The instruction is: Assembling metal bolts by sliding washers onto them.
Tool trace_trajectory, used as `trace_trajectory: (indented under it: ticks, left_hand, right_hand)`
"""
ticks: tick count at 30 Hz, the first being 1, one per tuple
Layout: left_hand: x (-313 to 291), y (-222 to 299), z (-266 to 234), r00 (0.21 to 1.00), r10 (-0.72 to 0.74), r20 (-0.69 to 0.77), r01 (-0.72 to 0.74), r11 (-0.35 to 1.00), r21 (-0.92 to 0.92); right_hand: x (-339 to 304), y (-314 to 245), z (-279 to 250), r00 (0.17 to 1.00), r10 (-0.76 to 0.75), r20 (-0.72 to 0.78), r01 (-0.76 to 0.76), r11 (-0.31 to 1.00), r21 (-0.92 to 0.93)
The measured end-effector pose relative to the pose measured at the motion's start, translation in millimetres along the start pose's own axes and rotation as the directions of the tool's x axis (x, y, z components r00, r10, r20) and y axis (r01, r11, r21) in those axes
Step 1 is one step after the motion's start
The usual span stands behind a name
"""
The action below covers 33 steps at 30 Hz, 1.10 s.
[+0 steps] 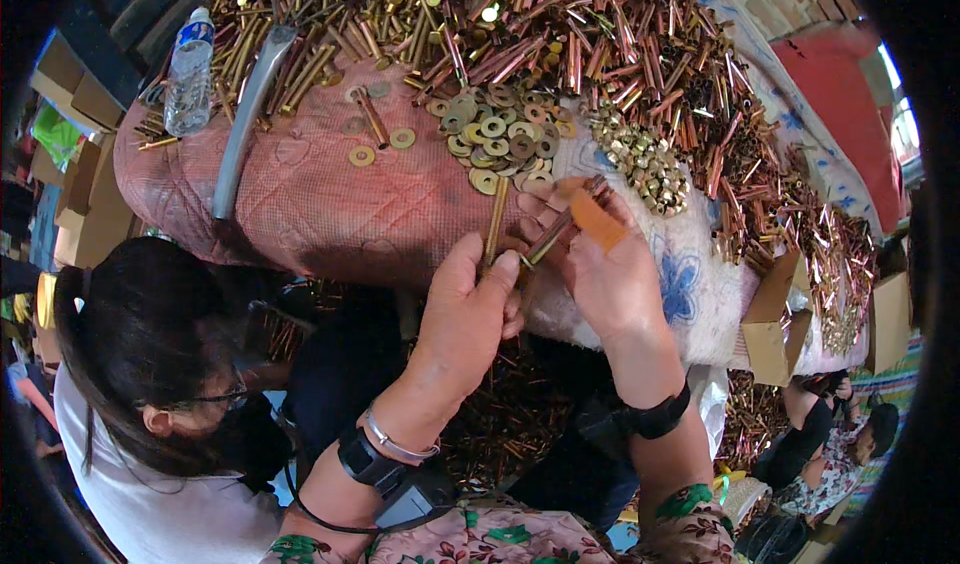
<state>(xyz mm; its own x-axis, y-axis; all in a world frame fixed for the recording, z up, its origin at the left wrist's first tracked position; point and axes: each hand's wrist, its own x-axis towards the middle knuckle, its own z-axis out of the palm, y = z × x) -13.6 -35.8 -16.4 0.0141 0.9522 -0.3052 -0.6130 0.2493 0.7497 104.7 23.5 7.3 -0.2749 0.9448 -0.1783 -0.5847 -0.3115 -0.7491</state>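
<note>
My left hand [462, 309] is closed around a slim brass-coloured metal tube [496, 214], which points up and away from me. Its thumb and fingertips meet the lower end of a darker metal rod [550, 239]. That rod slants up to the right into my right hand [612, 279], whose fingers are curled round it. An orange strip [597, 220] covers part of the right fingers. Just beyond my hands lies a pile of flat round washers [497, 139]. To its right sits a heap of small brass-coloured nuts [645, 164].
A large heap of metal tubes and rods [600, 24] covers the far part of the padded table. At left are a clear plastic bottle [188, 74] and a grey curved strip [250, 124]. Cardboard boxes [775, 319] stand at right. A person [150, 364] sits close on my left.
</note>
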Motion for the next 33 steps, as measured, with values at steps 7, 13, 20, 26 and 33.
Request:
trace_trajectory:
  ticks: [7,13,20,26,33]
  left_hand:
    - [-3,9,12,0.994,-0.101,-0.045,0.098,0.993,-0.062]
    - [-2,-1,-2,0.995,-0.092,-0.031,0.095,0.989,0.111]
    - [-6,-1,10,0.996,-0.08,-0.039,0.085,0.984,0.154]
    - [-4,-5,7,0.996,-0.087,-0.028,0.091,0.974,0.206]
    - [-3,-5,6,0.996,-0.081,-0.026,0.084,0.968,0.237]
  right_hand:
    - [-21,-3,7,0.97,0.236,-0.051,-0.228,0.824,-0.518]
    - [-28,-2,-26,0.973,-0.22,-0.073,0.114,0.727,-0.678]
    - [9,-35,-76,0.851,-0.506,0.137,0.207,0.084,-0.975]
    - [22,-29,-62,0.873,-0.391,0.293,0.207,-0.248,-0.946]
    - [10,-26,-65,0.874,-0.407,0.266,0.32,0.068,-0.945]
